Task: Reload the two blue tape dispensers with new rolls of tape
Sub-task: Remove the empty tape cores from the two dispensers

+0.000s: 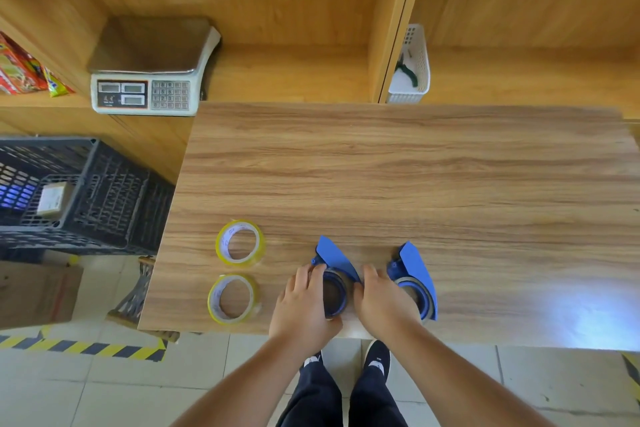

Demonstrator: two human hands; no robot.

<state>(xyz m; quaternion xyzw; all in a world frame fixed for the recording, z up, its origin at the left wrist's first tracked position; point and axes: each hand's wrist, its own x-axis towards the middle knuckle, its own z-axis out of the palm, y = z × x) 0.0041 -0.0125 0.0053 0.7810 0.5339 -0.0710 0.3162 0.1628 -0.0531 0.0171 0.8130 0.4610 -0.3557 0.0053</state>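
Two blue tape dispensers stand near the front edge of the wooden table [415, 166]. The left dispenser [334, 262] holds a brown empty core; my left hand [304, 302] wraps its left side and my right hand [379, 298] presses its right side, so both hands grip it. Just right of my right hand stands the right dispenser [417, 274], untouched, with a brown core in its ring. Two new yellowish clear tape rolls lie flat to the left: the far roll [240, 243] and the near roll [233, 298].
A weighing scale [145, 80] sits on the shelf at the back left. A white basket [414, 66] stands at the back right of the shelf. A dark plastic crate [79, 191] and a cardboard box [34, 291] are left of the table. The floor has hazard tape [83, 347].
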